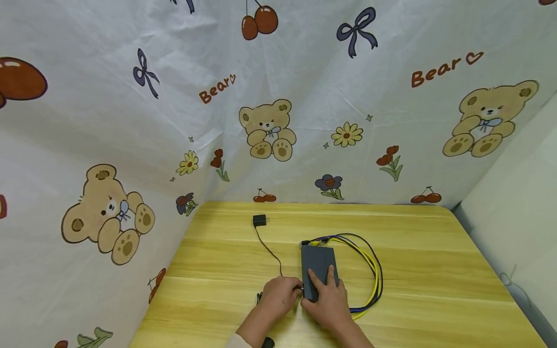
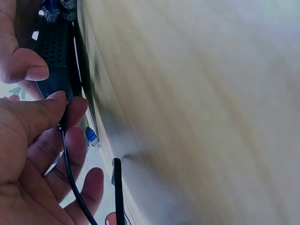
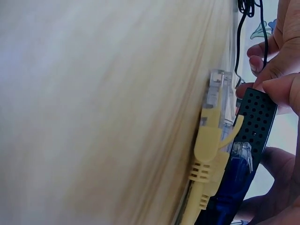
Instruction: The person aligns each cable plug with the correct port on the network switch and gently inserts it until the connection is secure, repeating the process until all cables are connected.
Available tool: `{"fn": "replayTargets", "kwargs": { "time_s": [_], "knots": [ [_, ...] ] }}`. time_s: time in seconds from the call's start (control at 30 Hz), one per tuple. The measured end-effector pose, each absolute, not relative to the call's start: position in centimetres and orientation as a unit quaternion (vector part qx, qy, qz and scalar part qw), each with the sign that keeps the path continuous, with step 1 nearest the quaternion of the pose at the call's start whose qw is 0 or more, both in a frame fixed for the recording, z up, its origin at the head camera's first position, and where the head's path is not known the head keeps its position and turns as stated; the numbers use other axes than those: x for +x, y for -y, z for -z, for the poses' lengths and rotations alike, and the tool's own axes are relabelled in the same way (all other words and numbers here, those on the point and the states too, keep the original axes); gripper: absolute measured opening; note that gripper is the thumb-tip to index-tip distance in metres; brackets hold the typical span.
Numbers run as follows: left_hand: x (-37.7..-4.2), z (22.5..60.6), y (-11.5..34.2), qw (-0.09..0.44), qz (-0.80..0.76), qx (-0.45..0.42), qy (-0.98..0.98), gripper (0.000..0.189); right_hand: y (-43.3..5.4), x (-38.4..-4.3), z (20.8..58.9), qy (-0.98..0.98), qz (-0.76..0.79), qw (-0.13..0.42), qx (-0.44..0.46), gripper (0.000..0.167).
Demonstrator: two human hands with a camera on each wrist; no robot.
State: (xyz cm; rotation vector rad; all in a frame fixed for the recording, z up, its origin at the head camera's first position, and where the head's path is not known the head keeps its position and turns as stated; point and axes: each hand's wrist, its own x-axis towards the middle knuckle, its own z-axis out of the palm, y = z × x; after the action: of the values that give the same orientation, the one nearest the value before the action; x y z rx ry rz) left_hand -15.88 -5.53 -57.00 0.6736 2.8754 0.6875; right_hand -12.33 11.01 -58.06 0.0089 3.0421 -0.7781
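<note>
A flat dark grey box, apparently a network switch [image 1: 319,258], lies on the wooden table with vent holes along its side. My right hand [image 1: 328,299] grips it, fingers spread over the top and thumb at the near left corner. At the box's left side, my left hand [image 1: 278,297] pinches the small black plug of a power cord [image 2: 70,171] between thumb and index finger. The plug's tip is against the box; fingers hide how deep it sits. Yellow network cable plugs [image 3: 208,140] and a blue network cable plug [image 3: 234,173] lie beside the box.
A black power adapter [image 1: 259,220] lies at the back left, its thin cord running toward my left hand. Yellow, blue and black network cables [image 1: 376,275] loop around the box's right side. A patterned cloth [image 1: 304,179] hangs behind the table; a white wall stands at right.
</note>
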Motion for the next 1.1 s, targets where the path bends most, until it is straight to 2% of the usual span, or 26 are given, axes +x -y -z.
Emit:
{"fn": "replayTargets", "kwargs": {
  "time_s": [0.23, 0.53, 0.8, 0.87, 1.03, 1.1],
  "knots": [
    [-16.3, 57.2, 6.0, 0.025, -0.226, 0.271, -0.935, 0.025, -10.8, -12.2, 58.0, -0.970, 0.241, -0.004, -0.007, 0.075],
    [-17.5, 57.1, 6.0, 0.058, -0.219, 0.321, -0.920, 0.026, -11.1, -12.4, 58.2, -0.973, 0.232, -0.005, -0.021, 0.075],
    [-16.8, 57.1, 6.3, 0.069, -0.212, 0.281, -0.933, 0.036, -11.2, -12.2, 57.9, -0.970, 0.244, -0.005, -0.012, 0.074],
    [-16.6, 57.0, 6.6, 0.055, -0.203, 0.265, -0.941, 0.032, -11.2, -12.3, 57.9, -0.969, 0.246, -0.007, -0.010, 0.074],
    [-16.7, 56.6, 6.8, 0.028, -0.171, 0.259, -0.950, 0.006, -11.0, -12.5, 57.9, -0.969, 0.247, -0.008, -0.008, 0.074],
    [-16.7, 56.6, 6.8, 0.020, -0.158, 0.270, -0.950, 0.007, -10.9, -12.6, 58.0, -0.969, 0.247, -0.003, -0.008, 0.075]
  ]
}}
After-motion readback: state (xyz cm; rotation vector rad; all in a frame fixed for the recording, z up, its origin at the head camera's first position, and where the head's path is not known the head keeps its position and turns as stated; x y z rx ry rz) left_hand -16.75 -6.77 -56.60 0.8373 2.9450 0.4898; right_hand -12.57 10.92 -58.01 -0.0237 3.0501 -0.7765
